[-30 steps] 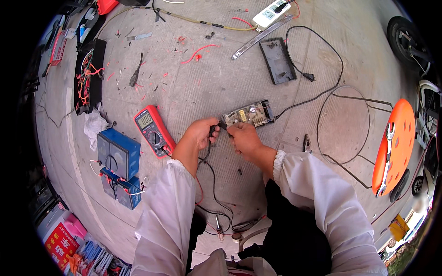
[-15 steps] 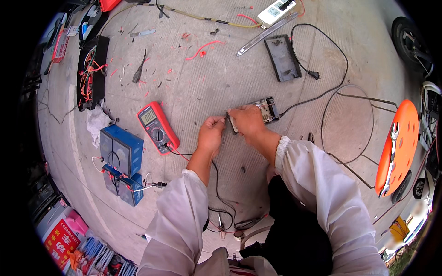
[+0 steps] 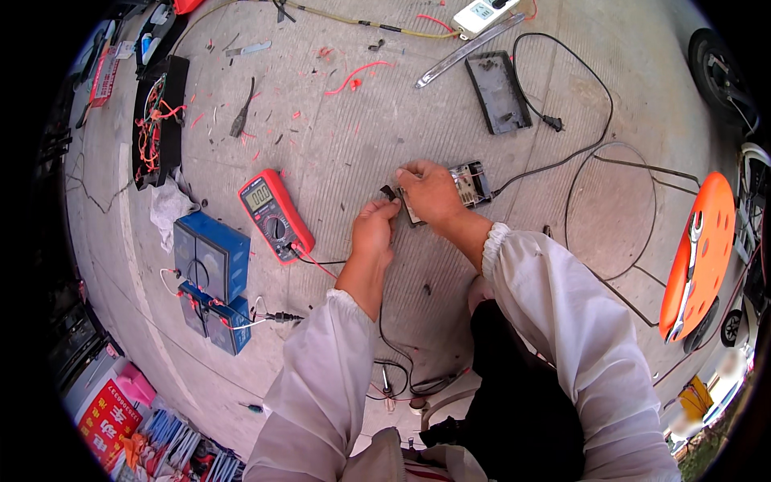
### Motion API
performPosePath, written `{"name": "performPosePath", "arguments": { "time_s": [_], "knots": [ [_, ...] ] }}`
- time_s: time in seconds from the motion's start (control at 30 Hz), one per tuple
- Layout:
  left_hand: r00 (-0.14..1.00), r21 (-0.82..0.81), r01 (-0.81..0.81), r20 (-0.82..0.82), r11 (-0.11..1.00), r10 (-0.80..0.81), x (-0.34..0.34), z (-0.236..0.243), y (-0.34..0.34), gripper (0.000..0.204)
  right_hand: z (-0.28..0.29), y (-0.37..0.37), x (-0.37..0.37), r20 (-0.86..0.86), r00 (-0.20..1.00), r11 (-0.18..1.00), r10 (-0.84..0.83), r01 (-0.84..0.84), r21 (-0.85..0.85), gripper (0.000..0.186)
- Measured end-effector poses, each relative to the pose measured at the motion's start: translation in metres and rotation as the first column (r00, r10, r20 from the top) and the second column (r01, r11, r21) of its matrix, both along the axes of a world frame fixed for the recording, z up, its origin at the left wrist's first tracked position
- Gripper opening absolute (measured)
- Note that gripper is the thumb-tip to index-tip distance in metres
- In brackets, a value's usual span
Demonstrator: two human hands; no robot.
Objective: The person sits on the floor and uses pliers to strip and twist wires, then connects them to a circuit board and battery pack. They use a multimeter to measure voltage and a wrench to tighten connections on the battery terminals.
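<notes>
My left hand (image 3: 374,229) is closed in a pinch on a small black connector (image 3: 389,193), which sticks up from its fingertips. A thin black cable trails down from near that hand. My right hand (image 3: 431,193) is closed, fingertips bent beside the connector; what they hold is hidden. Under it lies an opened charger (image 3: 472,183) with a bare circuit board showing, partly covered by the hand. To the left stands a red multimeter (image 3: 275,215) with a lit display and leads plugged in.
Blue batteries (image 3: 213,257) wired together stand at the left, near a black case with red wires (image 3: 157,128). An empty black cover (image 3: 499,92), a power strip (image 3: 482,16) and a metal bar (image 3: 466,52) lie ahead. At right is an orange stool (image 3: 692,265) bearing a wrench (image 3: 687,273).
Both hands have shifted slightly up; the right one has lifted its fingertips away from the left. The black connector now shows above the left fingers. The view has moved a little.
</notes>
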State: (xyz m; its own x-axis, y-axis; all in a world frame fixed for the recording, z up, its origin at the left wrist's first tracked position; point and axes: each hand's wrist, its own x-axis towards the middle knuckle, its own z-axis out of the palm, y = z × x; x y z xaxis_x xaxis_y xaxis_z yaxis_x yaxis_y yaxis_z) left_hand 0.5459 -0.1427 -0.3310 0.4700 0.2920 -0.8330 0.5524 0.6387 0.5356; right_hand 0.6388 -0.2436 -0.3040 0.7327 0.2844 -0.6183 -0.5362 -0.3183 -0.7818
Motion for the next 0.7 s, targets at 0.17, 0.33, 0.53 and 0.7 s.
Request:
{"name": "performPosePath", "arguments": {
  "time_s": [0.17, 0.33, 0.53, 0.7],
  "knots": [
    [0.99, -0.016, -0.036, -0.136, 0.999, 0.033, 0.005, -0.005, 0.001, 0.01, -0.022, -0.007, -0.017, 0.378, 0.91, 0.976, 0.168, -0.099, -0.196, 0.022],
    [0.98, 0.004, -0.034, -0.196, 0.999, 0.034, 0.009, -0.004, 0.0, 0.017, -0.006, -0.013, -0.037, 0.282, 0.937, 0.959, 0.208, -0.138, -0.248, 0.021],
    [0.958, 0.07, 0.086, -0.281, 0.994, -0.063, 0.018, 0.004, 0.0, 0.023, -0.013, -0.023, -0.054, 0.266, 0.927, 0.954, 0.266, -0.213, -0.211, 0.019],
    [0.938, 0.195, 0.208, -0.319, 0.958, -0.138, 0.022, 0.006, 0.004, 0.027, -0.008, -0.021, -0.055, 0.251, 0.931, 0.961, 0.265, -0.232, -0.153, 0.019]
  ]
}}
